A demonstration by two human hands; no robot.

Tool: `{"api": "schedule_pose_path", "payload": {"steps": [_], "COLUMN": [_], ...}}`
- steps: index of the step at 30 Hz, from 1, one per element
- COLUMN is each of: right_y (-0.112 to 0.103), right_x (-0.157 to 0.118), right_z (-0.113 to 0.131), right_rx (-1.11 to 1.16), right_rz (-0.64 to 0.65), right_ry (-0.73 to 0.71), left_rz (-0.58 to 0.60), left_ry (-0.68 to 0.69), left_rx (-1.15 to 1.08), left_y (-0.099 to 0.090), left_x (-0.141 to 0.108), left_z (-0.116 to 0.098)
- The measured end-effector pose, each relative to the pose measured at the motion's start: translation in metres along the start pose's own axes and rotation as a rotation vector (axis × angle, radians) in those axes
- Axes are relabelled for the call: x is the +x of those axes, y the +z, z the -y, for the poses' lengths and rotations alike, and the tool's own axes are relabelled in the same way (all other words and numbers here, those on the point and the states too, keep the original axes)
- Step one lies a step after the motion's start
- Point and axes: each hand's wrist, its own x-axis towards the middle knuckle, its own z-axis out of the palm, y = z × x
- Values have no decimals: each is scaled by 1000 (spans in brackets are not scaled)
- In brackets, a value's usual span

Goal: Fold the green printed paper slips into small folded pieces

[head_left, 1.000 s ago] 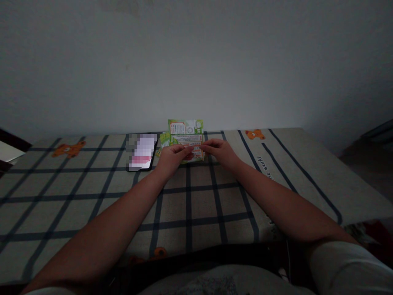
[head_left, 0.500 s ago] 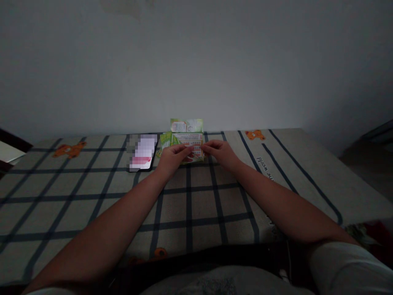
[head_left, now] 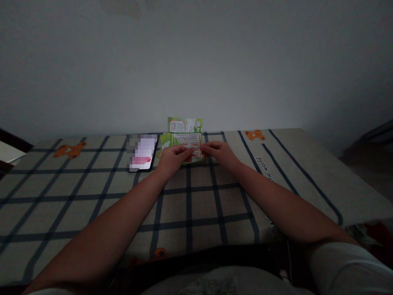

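At the frame's centre, the left hand (head_left: 172, 158) pinches the near part of a green printed packet (head_left: 186, 139) between thumb and fingers, covering some of it, while the right hand (head_left: 221, 153) has its thumb and fingertips together at the packet's right edge, their exact grip too small to tell. Left of centre, a phone (head_left: 143, 152) lies on the checked tablecloth (head_left: 202, 205), its screen blurred by blocks.
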Motion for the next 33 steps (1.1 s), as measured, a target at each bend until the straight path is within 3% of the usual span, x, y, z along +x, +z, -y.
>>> {"api": "schedule_pose_path", "payload": {"steps": [7,12,18,26,33], "right_y": [-1,0,1,0,0], "right_x": [-1,-2,-4,-2,-3], "right_z": [2,1,1,-3,0], "right_rx": [-64,-56,-69,-20,-33], "right_rz": [29,-18,-43,26,18], "right_ry": [3,-48,-96,-18,-15], "left_rz": [-24,44,108,42,41], "left_ry": [8,-37,-40,56,27], "left_rx": [-1,-87,-17,162,104], "left_y": [1,4,3,-1,2], "left_x": [-1,-4,-4,-5,-6], "left_z": [-3,-7,-6,-9,-8]}}
